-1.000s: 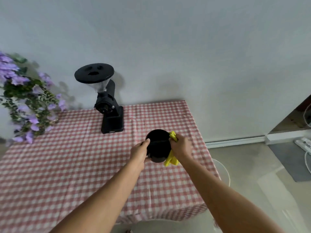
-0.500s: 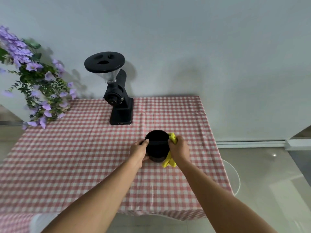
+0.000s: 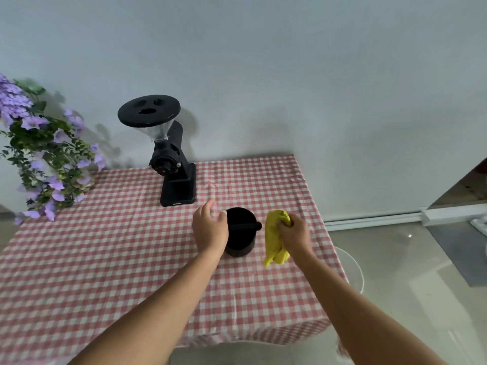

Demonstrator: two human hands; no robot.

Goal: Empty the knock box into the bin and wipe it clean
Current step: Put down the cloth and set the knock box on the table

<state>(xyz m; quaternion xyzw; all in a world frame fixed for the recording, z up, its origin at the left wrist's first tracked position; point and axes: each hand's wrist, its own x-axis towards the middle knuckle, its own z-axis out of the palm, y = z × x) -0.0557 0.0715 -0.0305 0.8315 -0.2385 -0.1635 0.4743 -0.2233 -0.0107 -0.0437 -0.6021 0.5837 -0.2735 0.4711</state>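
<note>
Right hand (image 3: 295,237) pulled crumpled yellow cloth (image 3: 275,239) off cylindrical knock box (image 3: 241,233)

2 bare forearms reach in from the lower edge of the view, with no sleeve showing on either up to where the frame cuts them off. The left hand (image 3: 210,229) and the right hand (image 3: 295,234) are both ungloved, and no ring, watch or band shows on the fingers or wrists

Two hands (image 3: 210,230) – one knock box (image 3: 240,233), one cloth (image 3: 275,238) (yellow), one grinder (image 3: 171,159), one flower bunch (image 3: 42,154).
</note>
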